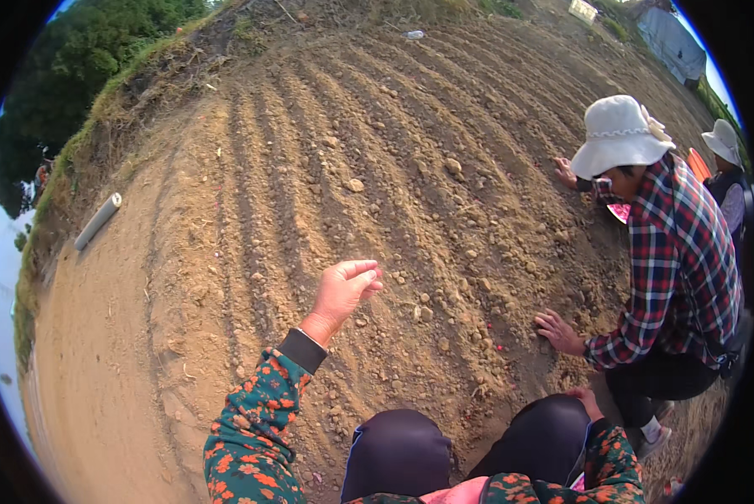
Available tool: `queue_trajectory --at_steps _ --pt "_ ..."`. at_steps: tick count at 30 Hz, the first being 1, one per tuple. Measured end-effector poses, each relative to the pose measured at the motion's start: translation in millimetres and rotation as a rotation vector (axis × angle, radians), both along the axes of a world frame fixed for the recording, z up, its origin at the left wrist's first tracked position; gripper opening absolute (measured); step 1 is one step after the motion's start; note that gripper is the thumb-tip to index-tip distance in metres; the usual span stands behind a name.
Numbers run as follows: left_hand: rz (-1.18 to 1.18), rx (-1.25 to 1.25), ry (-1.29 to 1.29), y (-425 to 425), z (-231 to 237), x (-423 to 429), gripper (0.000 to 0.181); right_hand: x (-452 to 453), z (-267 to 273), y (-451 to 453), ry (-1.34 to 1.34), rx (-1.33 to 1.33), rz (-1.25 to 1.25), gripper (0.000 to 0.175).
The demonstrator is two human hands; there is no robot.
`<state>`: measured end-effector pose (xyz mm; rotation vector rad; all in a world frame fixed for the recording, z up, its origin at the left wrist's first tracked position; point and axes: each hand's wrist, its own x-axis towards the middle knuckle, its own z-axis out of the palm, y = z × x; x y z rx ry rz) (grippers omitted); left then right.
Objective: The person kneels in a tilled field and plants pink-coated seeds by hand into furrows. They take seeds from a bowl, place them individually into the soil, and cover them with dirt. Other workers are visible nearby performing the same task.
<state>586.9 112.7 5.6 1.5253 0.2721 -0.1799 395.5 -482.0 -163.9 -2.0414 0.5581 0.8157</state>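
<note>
My left hand (348, 290) hangs over the furrowed soil (408, 340) ahead of my knees, its fingertips pinched together; whether something small is between them cannot be made out. Against the outer side of my right knee is my right hand (586, 400), partly hidden by the knee, so its fingers do not show fully. Below it, beside my thigh, a bit of a container with pink contents (578, 482) shows. A few bright pink seeds (499, 348) lie in a furrow in front of my right knee.
A co-worker in a plaid shirt (685, 252) crouches close on my right, both hands at the soil, near a bowl of pink seeds (620, 211). Another person in a pale hat (723, 143) is behind. A grey roll (98, 222) lies at left; a grassy bank (109, 94) borders the plot.
</note>
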Motion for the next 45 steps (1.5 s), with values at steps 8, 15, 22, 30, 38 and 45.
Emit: queue_trajectory --at_steps 8,15,22,30,38,45 --pt "-0.778 0.412 0.149 -112 -138 -60 0.03 -174 -36 5 0.295 -0.093 0.134 0.017" --pt "-1.102 0.78 0.116 -163 -174 -50 0.03 -112 -98 51 0.033 -0.065 0.496 0.015" --pt "-1.266 0.928 -0.046 -161 -185 -46 0.026 33 -160 110 -0.605 -0.243 1.27 0.013" --pt "-0.873 1.051 0.13 -87 -183 -85 0.029 131 -184 197 -1.296 -0.303 1.686 0.012" --pt "-0.656 0.477 0.882 -36 -165 -193 0.032 140 -206 193 -1.319 -0.045 1.901 0.016" --pt "-1.062 0.703 0.527 -40 -83 -176 0.033 101 -243 100 -1.24 -0.02 1.772 0.011"
